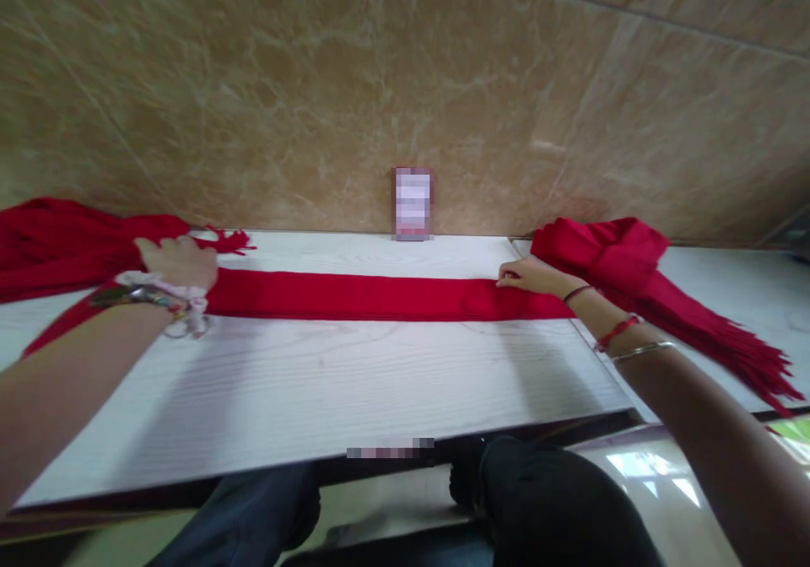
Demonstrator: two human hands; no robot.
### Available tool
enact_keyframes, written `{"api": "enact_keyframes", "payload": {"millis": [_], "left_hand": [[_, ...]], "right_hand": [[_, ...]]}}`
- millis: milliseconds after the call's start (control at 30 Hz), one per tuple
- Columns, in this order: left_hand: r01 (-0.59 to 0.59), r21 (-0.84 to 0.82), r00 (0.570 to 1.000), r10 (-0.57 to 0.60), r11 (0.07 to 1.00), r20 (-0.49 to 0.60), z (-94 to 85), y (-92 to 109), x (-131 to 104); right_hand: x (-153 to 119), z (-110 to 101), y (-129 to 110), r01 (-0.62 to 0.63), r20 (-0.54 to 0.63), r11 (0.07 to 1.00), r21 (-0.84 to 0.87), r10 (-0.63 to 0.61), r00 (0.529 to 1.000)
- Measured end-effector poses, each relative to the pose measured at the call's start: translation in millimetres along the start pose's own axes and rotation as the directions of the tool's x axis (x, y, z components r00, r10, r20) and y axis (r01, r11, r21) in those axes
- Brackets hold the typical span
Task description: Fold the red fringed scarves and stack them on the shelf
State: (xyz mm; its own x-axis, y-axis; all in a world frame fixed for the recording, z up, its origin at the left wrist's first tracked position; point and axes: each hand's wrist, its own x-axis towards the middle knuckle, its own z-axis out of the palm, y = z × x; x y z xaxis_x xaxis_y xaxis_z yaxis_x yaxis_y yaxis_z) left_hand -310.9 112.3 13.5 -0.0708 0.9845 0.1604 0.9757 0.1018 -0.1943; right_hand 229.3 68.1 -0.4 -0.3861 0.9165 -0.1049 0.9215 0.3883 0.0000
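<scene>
A long red scarf lies across the white table in a narrow, flat, folded strip. Over its left part is my left hand, back upward and slightly blurred, its fingers curled down at the red cloth. Toward the strip's right part, my right hand pinches the upper edge of the scarf between thumb and fingers. Red fringed cloth is heaped beside my left hand. Behind my right wrist, another bunched stretch of red cloth ends in a fringe. Whether these heaps join the strip is hidden by my hands and arms.
A white wood-grain table stands against a brown marbled tile wall. One small card or box with a blurred face leans on the wall at the table's back edge. My dark-trousered legs are below the front edge.
</scene>
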Motion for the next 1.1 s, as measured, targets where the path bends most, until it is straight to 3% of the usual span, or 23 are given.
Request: {"api": "enact_keyframes", "payload": {"millis": [33,67,100,133,200,267,300,400,533,633,733,800,900,1033,1100], "left_hand": [[0.072,0.066,0.997,-0.071,0.995,-0.017,-1.8,16.0,-5.2],[0.027,0.081,1.000,-0.026,0.996,-0.017,-3.8,34.0,-10.3],[-0.057,0.083,0.998,0.058,0.995,-0.013,-5.3,53.5,-15.0],[-0.219,0.063,0.975,0.220,0.974,-0.013,-5.8,73.9,-19.2],[-0.464,-0.046,0.885,0.460,0.885,-0.070,-2.6,113.0,-26.4],[-0.614,-0.154,0.788,0.612,0.774,-0.066,5.2,142.2,-32.3],[-0.640,-0.191,0.763,0.644,0.745,-0.045,9.7,150.9,-34.8],[-0.650,-0.241,0.748,0.663,0.721,-0.036,21.1,153.6,-40.4],[-0.662,-0.241,0.740,0.670,0.710,-0.060,28.2,131.9,-43.8],[-0.653,-0.235,0.746,0.664,0.720,-0.039,28.5,123.3,-44.8],[-0.616,-0.231,0.777,0.630,0.753,-0.019,20.7,131.7,-44.2],[-0.629,-0.258,0.764,0.644,0.734,-0.033,9.4,148.4,-44.5],[-0.730,-0.323,0.660,0.744,0.602,-0.102,-10.7,185.2,-50.6],[-0.869,-0.304,0.452,0.876,0.389,-0.171,-21.7,226.8,-64.7],[-0.891,-0.288,0.405,0.900,0.349,-0.161,-18.3,235.2,-69.7]], "right_hand": [[-1.0,2.0,-0.3,-0.004,-0.021,1.000,-0.005,0.004,1.000],[-1.5,4.6,-0.8,-0.015,-0.042,1.000,-0.012,0.014,0.999],[-1.6,7.9,-1.6,-0.031,-0.063,0.999,-0.023,0.029,0.998],[-1.7,11.7,-2.5,-0.051,-0.085,0.998,-0.036,0.048,0.995],[-2.7,19.9,-3.3,-0.089,-0.135,0.994,-0.057,0.080,0.988],[-6.4,26.8,-1.2,-0.112,-0.186,0.992,-0.058,0.099,0.978],[-9.3,29.4,1.4,-0.116,-0.206,0.992,-0.052,0.103,0.973],[-20.1,33.7,13.9,-0.141,-0.227,0.989,-0.052,0.125,0.966],[-28.4,33.8,30.9,-0.215,-0.212,0.971,-0.102,0.190,0.959],[-27.3,29.4,31.6,-0.207,-0.225,0.968,-0.144,0.172,0.959],[-28.4,22.9,19.3,-0.180,-0.295,0.961,-0.210,0.113,0.949],[-34.4,21.6,8.2,-0.156,-0.359,0.968,-0.198,0.077,0.930],[-51.9,28.9,-2.3,-0.040,-0.384,0.994,-0.104,-0.003,0.923],[-81.4,47.1,5.1,0.046,-0.292,0.997,-0.062,-0.062,0.954],[-94.0,53.2,15.2,0.042,-0.282,0.997,-0.068,-0.059,0.957]]}}
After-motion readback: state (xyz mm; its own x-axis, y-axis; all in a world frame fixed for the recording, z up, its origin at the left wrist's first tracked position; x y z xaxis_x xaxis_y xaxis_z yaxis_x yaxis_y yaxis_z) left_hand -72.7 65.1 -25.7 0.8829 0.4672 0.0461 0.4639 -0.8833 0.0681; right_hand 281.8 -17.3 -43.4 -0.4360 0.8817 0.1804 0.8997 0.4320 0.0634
